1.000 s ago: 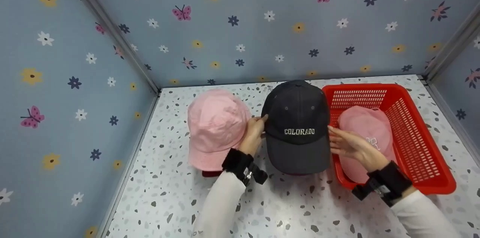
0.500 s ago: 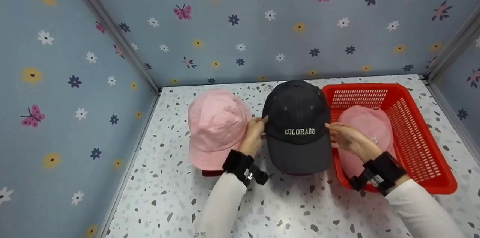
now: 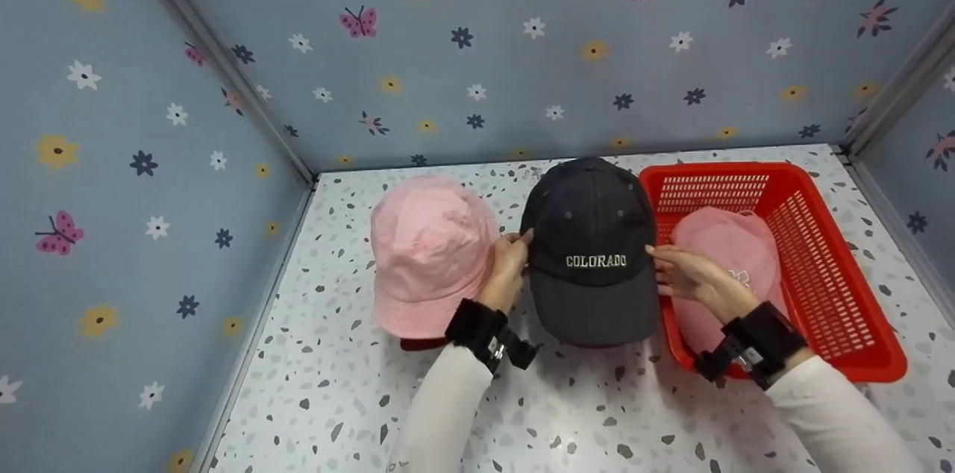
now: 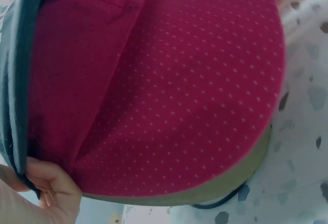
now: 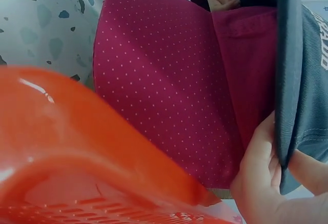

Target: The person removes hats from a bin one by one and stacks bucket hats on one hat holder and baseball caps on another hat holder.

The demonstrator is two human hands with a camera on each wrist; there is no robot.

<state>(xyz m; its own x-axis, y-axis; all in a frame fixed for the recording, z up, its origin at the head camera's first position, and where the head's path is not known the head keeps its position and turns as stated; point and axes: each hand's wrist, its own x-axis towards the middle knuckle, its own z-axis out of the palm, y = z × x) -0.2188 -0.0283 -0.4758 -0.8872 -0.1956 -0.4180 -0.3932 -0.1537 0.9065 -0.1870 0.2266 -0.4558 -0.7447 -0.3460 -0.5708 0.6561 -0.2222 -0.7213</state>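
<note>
A dark grey baseball cap (image 3: 593, 234) lettered COLORADO sits on a stack, brim toward me. My left hand (image 3: 509, 268) pinches its left edge. At the right edge, my right hand (image 3: 697, 279) has the cap's side between thumb and fingers, as the right wrist view shows. Under it lies a maroon cap (image 4: 169, 85) with small white dots on its brim. An olive brim (image 4: 236, 183) peeks out below that one. Just left of my left hand is a pink bucket hat (image 3: 433, 257), with something dark red showing under its front.
A red plastic basket (image 3: 843, 294) with a pink cap (image 3: 720, 249) in it stands close on the right, partly under my right forearm. Patterned blue panels (image 3: 477, 48) enclose the speckled white tabletop (image 3: 328, 354) at the back and sides.
My right hand has moved slightly left and its thumb and fingers have taken hold of the dark cap's right edge. The left hand and the cap stay nearly still.
</note>
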